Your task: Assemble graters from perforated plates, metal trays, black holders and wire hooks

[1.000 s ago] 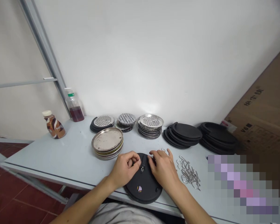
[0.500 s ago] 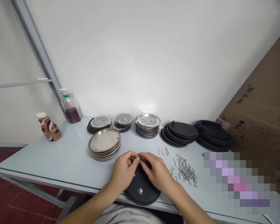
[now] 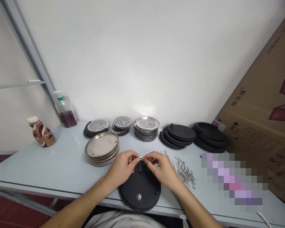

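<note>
A black round disc with a small purple-and-yellow sticker and a short black tab lies at the table's front edge, close to my body. Above its far rim, my left hand pinches one end of a thin silver wire clip. The other end sits between the fingertips of my right hand. Fingers hide most of the clip, and I cannot tell whether it touches the disc. A pile of similar looped wire clips lies right of my right hand.
Behind my hands stand stacked metal plates, perforated discs, patterned metal discs, slotted metal discs and black discs. Two bottles, brown and clear with red liquid, stand left. A cardboard box leans right.
My hands have moved slightly apart, showing the wire clip between them and the tab on the black disc. The whole view has shifted a little.
</note>
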A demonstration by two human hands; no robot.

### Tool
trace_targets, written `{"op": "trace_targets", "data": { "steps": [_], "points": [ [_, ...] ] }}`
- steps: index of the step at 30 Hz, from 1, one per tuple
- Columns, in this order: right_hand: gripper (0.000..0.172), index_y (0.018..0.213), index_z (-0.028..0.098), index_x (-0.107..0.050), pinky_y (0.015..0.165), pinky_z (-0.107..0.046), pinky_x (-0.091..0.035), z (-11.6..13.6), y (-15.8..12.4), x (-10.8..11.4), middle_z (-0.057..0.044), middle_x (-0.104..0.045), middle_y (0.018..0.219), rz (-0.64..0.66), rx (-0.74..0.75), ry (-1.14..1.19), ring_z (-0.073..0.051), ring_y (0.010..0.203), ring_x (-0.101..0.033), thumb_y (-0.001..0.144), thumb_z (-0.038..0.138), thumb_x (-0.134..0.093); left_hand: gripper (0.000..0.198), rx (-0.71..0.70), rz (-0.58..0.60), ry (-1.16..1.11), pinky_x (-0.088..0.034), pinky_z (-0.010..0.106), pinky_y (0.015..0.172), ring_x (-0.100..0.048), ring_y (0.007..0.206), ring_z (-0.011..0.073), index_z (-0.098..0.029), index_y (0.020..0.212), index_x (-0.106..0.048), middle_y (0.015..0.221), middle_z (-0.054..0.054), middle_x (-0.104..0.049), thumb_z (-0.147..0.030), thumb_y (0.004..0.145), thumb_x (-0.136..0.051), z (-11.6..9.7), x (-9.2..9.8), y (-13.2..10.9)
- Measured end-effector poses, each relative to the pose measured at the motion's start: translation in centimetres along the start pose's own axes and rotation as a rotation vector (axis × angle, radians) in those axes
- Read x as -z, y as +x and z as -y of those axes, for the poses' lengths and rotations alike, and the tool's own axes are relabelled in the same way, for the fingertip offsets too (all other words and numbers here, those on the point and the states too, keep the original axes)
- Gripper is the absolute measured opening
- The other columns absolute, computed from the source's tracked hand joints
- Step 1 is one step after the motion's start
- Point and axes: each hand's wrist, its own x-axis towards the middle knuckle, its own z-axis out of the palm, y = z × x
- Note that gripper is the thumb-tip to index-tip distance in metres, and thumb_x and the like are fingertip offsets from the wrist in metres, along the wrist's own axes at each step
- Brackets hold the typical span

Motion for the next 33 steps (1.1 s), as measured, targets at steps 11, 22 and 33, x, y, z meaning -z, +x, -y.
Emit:
{"op": "trace_targets", "data": {
  "steps": [11,22,33],
  "points": [
    [0.020,0.094,0.021,-0.072,0.073,-0.032,-0.051,-2.1,0.0,-1.7,-0.004,-0.074,0.091,-0.123,0.141,-0.134,-0.018,0.075,-0.066,0.086,0.012,-0.056,0.014,-0.180,-0.052,0.127,-0.047,0.026,0.070,-0.064,0.073,0.0166,-0.018,0.087,-0.069,0.082,0.003,-0.071,-0.017,0.090,-0.055,1.6,-0.3,1.1],
    [0.029,0.093,0.025,-0.075,0.080,-0.039,-0.053,-2.4,-0.3,-2.4,-0.004,-0.076,0.089,-0.153,0.225,-0.162,-0.023,0.086,-0.065,0.084,0.005,-0.056,0.015,-0.156,-0.112,0.149,-0.044,0.025,0.063,-0.058,0.064,0.0143,-0.017,0.082,-0.071,0.075,0.003,-0.064,-0.012,0.085,-0.057,1.7,-0.9,0.7],
    [0.031,0.094,0.024,-0.076,0.081,-0.037,-0.052,-2.6,-0.2,-2.5,-0.005,-0.074,0.089,-0.130,0.214,-0.167,-0.022,0.086,-0.064,0.083,0.004,-0.056,0.016,-0.155,-0.136,0.133,-0.045,0.024,0.063,-0.057,0.062,0.0128,-0.017,0.087,-0.074,0.078,0.002,-0.067,-0.010,0.084,-0.060,2.0,-1.0,0.7]
  ]
}}
